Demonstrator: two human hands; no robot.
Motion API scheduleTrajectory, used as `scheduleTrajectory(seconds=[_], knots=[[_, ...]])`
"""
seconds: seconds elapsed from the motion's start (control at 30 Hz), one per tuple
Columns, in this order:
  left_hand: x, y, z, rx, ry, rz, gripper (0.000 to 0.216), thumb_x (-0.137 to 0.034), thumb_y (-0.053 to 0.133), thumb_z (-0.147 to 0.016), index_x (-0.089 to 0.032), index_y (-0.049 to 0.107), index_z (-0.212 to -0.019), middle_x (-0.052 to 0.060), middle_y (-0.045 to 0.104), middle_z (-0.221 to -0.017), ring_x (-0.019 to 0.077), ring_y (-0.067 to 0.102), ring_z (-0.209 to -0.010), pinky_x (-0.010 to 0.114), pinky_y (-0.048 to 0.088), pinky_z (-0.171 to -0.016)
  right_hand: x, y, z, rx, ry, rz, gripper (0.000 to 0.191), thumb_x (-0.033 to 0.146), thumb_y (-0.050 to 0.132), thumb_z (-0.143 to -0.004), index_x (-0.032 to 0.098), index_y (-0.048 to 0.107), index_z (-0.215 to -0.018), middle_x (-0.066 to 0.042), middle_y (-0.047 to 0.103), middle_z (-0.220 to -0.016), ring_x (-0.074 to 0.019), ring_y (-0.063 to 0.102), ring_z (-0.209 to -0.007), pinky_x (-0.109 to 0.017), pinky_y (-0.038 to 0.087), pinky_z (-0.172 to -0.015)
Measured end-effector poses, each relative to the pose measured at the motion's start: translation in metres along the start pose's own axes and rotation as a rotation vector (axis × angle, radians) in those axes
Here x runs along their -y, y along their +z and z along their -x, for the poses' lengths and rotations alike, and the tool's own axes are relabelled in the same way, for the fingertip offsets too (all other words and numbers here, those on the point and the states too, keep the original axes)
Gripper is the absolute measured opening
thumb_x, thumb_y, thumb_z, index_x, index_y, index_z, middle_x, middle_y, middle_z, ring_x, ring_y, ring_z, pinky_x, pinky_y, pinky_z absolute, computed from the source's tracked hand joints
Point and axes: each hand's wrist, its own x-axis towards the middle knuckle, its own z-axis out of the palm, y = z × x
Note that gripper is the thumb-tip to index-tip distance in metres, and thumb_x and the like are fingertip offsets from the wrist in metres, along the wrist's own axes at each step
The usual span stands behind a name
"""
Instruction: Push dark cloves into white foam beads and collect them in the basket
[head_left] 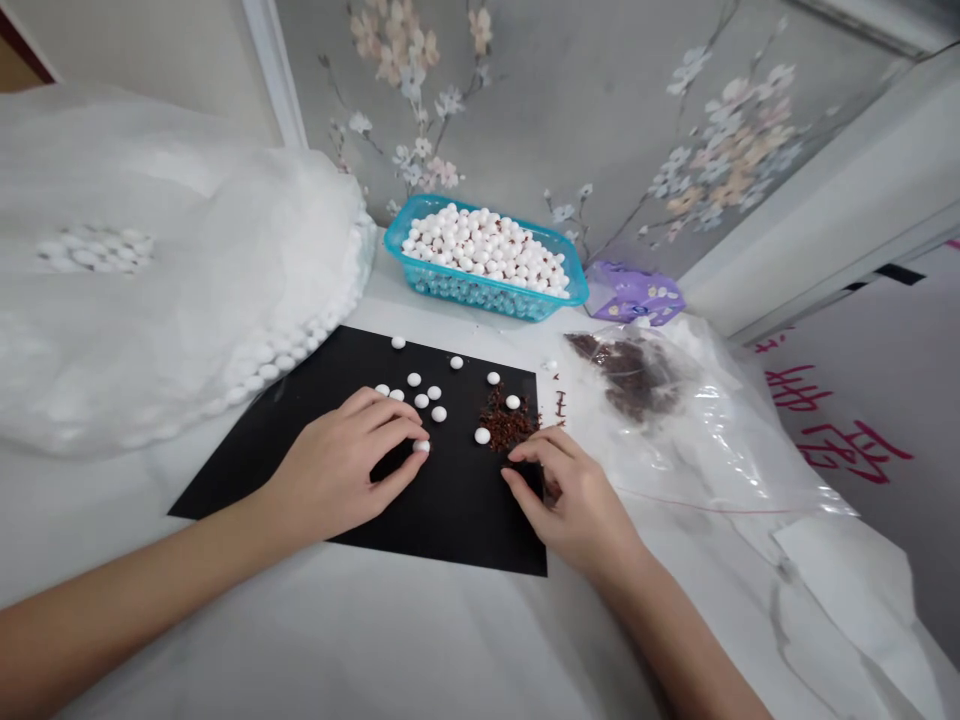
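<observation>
My left hand (356,460) pinches a small white ball (421,446) between thumb and fingertips, just over the black sheet (450,520). Several more white balls (439,413) lie loose beyond those fingers, two partly covered by the hand. Over the right side of the sheet, my right hand (559,490) has its thumb and index fingertip nearly together. Whatever they hold, if anything, is too small to make out. Right beside these fingertips is a little heap of reddish-brown bits (508,425), with white balls on and around it.
Behind the sheet stands a blue plastic basket (487,277) full of white balls. A big translucent bag of balls (225,260) bulges at left. To the right lie a clear bag with brown bits (637,380) and a purple packet (637,293). A few brown pieces (560,403) line the table.
</observation>
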Motion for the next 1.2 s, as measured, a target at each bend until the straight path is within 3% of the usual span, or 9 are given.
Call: scheduleTrajectory(seconds=[0.23,0.4,0.5,0.7,0.8,0.97,1.07,1.2], knots=[[0.002,-0.009,-0.004,-0.030,0.010,-0.038,0.024,-0.031,0.052,-0.079,-0.020,0.064,-0.097,0.004,0.063,-0.097,0.0216,0.054,-0.093,0.031,0.044,-0.079,-0.002,0.006,0.003,-0.014,-0.057,0.006,0.016,0.019,0.044,-0.088,0.020,0.060,-0.087,-0.004,0.059,-0.088,-0.0119,0.057,-0.064,-0.025,0.046,-0.058],[0.018,-0.016,-0.008,-0.130,-0.092,-0.281,0.022,-0.031,0.049,-0.078,-0.021,0.060,-0.095,0.004,0.063,-0.094,0.0238,0.056,-0.086,0.032,0.041,-0.065,0.003,0.005,0.003,0.010,-0.036,0.061,0.013,0.021,0.044,-0.089,0.022,0.056,-0.085,-0.002,0.059,-0.089,-0.0107,0.057,-0.062,-0.024,0.044,-0.053],[0.030,-0.017,-0.009,-0.083,-0.117,-0.367,0.020,-0.032,0.047,-0.078,-0.022,0.060,-0.089,0.004,0.064,-0.088,0.0232,0.058,-0.078,0.031,0.037,-0.056,0.007,0.005,0.004,-0.022,-0.045,0.055,0.010,0.021,0.043,-0.089,0.022,0.053,-0.087,-0.002,0.058,-0.088,-0.0110,0.057,-0.064,-0.022,0.043,-0.051],[0.041,-0.016,-0.011,0.044,-0.001,-0.208,0.017,-0.029,0.046,-0.079,-0.021,0.060,-0.084,0.003,0.063,-0.079,0.0193,0.059,-0.070,0.028,0.039,-0.056,0.006,0.007,0.006,-0.130,-0.062,0.010,0.008,0.018,0.044,-0.088,0.022,0.051,-0.089,-0.002,0.056,-0.086,-0.0105,0.057,-0.066,-0.020,0.043,-0.049],[0.031,-0.015,-0.009,0.027,0.025,-0.109,0.015,-0.029,0.048,-0.081,-0.020,0.059,-0.083,0.001,0.062,-0.076,0.0158,0.058,-0.067,0.026,0.041,-0.060,0.007,0.009,0.008,-0.187,-0.070,-0.014,0.008,0.017,0.045,-0.088,0.022,0.051,-0.090,-0.002,0.055,-0.085,-0.0105,0.057,-0.066,-0.020,0.043,-0.049],[-0.006,-0.008,0.002,0.047,-0.084,0.261,0.012,-0.031,0.057,-0.080,-0.023,0.059,-0.089,-0.003,0.061,-0.079,0.0103,0.056,-0.068,0.020,0.045,-0.059,0.017,0.014,0.012,-0.285,-0.143,-0.048,0.010,0.011,0.047,-0.086,0.020,0.051,-0.090,-0.001,0.053,-0.082,-0.0093,0.056,-0.067,-0.018,0.044,-0.051],[-0.020,-0.002,0.009,0.100,-0.067,0.313,0.013,-0.028,0.059,-0.080,-0.026,0.060,-0.092,-0.004,0.062,-0.081,0.0091,0.058,-0.071,0.018,0.046,-0.061,0.023,0.018,0.014,-0.274,-0.177,-0.076,0.012,0.010,0.047,-0.086,0.020,0.051,-0.092,-0.001,0.052,-0.082,-0.0094,0.057,-0.069,-0.018,0.045,-0.051],[-0.024,0.004,0.012,0.081,-0.045,0.282,0.021,-0.027,0.061,-0.078,-0.026,0.056,-0.098,-0.006,0.065,-0.082,0.0082,0.057,-0.070,0.018,0.047,-0.064,0.029,0.024,0.015,-0.250,-0.189,-0.099,0.011,0.011,0.047,-0.087,0.019,0.052,-0.092,-0.002,0.054,-0.082,-0.0095,0.057,-0.069,-0.018,0.045,-0.052]])
